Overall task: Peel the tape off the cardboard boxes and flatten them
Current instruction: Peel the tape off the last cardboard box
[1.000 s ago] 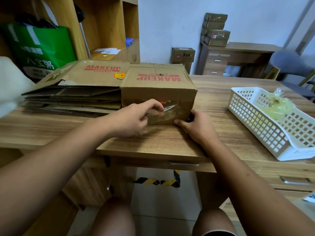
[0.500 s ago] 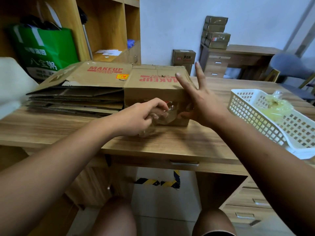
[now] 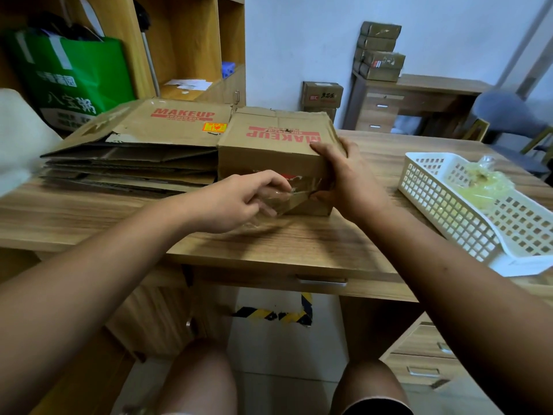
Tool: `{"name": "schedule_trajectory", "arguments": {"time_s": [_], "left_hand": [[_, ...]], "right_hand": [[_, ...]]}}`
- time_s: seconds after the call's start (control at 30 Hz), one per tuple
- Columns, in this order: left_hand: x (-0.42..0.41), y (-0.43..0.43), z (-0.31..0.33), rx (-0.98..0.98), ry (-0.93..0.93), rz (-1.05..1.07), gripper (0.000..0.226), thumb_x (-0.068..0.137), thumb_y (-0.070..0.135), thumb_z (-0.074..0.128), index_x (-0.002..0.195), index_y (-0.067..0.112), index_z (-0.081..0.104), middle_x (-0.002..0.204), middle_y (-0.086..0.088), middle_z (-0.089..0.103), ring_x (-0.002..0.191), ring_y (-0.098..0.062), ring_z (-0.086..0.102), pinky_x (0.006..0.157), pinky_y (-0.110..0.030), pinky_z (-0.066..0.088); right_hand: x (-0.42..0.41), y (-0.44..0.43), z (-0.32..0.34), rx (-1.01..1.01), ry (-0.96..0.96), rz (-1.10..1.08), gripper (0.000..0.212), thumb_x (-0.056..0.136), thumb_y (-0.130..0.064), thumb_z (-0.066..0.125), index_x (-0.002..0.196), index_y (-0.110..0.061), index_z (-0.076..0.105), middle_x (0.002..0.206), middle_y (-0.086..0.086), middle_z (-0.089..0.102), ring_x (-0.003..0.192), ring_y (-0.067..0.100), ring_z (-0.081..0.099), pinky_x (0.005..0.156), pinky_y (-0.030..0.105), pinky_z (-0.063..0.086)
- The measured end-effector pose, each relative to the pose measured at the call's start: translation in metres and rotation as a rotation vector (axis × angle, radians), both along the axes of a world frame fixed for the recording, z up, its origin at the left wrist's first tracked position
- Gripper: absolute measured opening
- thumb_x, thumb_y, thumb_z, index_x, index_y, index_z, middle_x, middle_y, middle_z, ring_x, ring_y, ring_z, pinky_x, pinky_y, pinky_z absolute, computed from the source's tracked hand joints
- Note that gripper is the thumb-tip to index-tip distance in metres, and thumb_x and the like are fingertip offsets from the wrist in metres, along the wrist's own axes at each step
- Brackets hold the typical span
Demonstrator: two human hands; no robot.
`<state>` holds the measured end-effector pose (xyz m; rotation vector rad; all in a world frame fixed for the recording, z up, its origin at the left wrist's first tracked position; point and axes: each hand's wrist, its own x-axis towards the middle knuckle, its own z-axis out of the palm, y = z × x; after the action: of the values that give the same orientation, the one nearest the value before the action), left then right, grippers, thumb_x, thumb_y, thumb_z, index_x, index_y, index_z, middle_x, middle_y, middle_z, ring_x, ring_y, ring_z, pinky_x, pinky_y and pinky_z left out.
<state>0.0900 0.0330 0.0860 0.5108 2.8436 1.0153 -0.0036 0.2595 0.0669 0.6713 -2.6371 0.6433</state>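
Observation:
A brown cardboard box (image 3: 269, 151) printed MAKEUP in red stands on the wooden desk (image 3: 299, 241), right in front of me. Clear tape (image 3: 296, 190) runs across its near face, partly lifted. My left hand (image 3: 239, 202) pinches the loose end of that tape at the box's front. My right hand (image 3: 344, 178) grips the box's right near corner, fingers over the top edge and thumb on the front face. A stack of flattened cardboard boxes (image 3: 143, 151) lies just left of the box, touching it.
A white plastic basket (image 3: 449, 211) holding balled-up tape sits at the desk's right. A green bag (image 3: 71, 76) and wooden shelves stand at the far left. More small boxes (image 3: 380, 52) are piled on a far desk, with a chair at the right.
My right hand came down from open above the box and now grips its right corner. My left hand has kept pinching the tape and pulled it slightly left.

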Motion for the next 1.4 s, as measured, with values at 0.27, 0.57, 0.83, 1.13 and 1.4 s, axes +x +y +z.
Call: {"name": "schedule_trajectory", "arguments": {"time_s": [0.27,0.57,0.83,1.13,1.4], "left_hand": [[-0.001,-0.007,0.006,0.03,-0.044,-0.027,0.054,0.102,-0.003,0.04,0.139,0.036,0.048,0.141,0.009,0.056,0.109,0.002,0.065,0.085,-0.022,0.058],[0.0,-0.015,0.008,0.017,-0.073,-0.026,0.056,0.102,-0.003,0.04,0.137,0.039,0.049,0.136,0.007,0.059,0.109,0.001,0.066,0.09,-0.032,0.058],[0.007,-0.023,0.007,0.056,-0.059,-0.02,0.056,0.101,-0.006,0.04,0.139,0.034,0.049,0.144,0.008,0.052,0.109,0.002,0.065,0.087,-0.021,0.057],[0.018,-0.044,0.004,0.102,-0.071,-0.03,0.056,0.101,-0.007,0.04,0.138,0.033,0.051,0.14,0.014,0.055,0.113,-0.001,0.065,0.092,-0.03,0.058],[0.027,-0.057,0.002,0.119,-0.067,-0.017,0.056,0.101,-0.007,0.041,0.138,0.034,0.051,0.138,0.016,0.056,0.113,0.0,0.065,0.089,-0.026,0.057]], "right_hand": [[0.0,-0.001,-0.002,-0.028,-0.007,0.002,0.098,0.07,-0.009,0.089,0.15,-0.036,0.04,0.162,0.012,0.021,0.14,0.036,0.043,0.112,0.047,0.043],[-0.003,0.0,-0.004,-0.033,-0.019,-0.001,0.099,0.069,-0.01,0.089,0.149,-0.039,0.039,0.163,0.011,0.02,0.139,0.037,0.044,0.111,0.05,0.044],[-0.002,0.0,-0.002,-0.029,-0.033,-0.011,0.099,0.069,-0.011,0.09,0.148,-0.04,0.039,0.163,0.01,0.019,0.139,0.037,0.043,0.112,0.048,0.044],[0.002,-0.002,0.002,0.004,-0.039,-0.032,0.097,0.071,-0.013,0.089,0.149,-0.039,0.038,0.162,0.011,0.019,0.14,0.037,0.042,0.112,0.048,0.043],[0.007,-0.003,0.005,0.015,-0.053,-0.025,0.095,0.073,-0.01,0.087,0.15,-0.036,0.037,0.164,0.011,0.016,0.142,0.038,0.038,0.114,0.047,0.041]]}}
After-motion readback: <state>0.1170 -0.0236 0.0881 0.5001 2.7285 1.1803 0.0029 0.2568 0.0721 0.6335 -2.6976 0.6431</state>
